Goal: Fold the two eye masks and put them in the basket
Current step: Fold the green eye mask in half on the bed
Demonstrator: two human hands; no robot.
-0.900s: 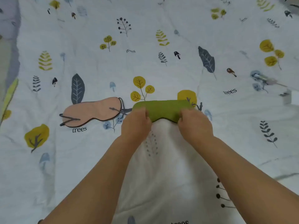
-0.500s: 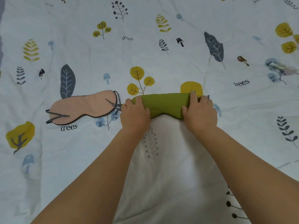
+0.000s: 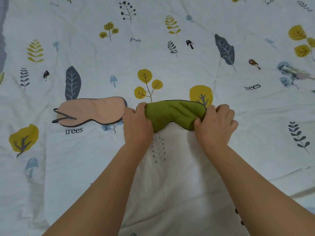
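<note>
A green eye mask (image 3: 172,114) with dark piping lies across the middle of the bedspread. My left hand (image 3: 137,123) grips its left end and my right hand (image 3: 215,123) grips its right end, fingers curled over the fabric. A pink eye mask (image 3: 92,110) lies flat just to the left, its grey strap showing at its far left end. My left hand touches the pink mask's right tip. No basket is in view.
Everything rests on a white bedspread (image 3: 162,176) printed with leaves, mushrooms and the word "trees". A small blurred silvery object (image 3: 291,70) lies near the right edge. A grey strip shows at the far left edge.
Both hands have shifted from pressing on the green mask to gripping its two ends, and its ends now bunch under the fingers. The pink mask has not moved.
</note>
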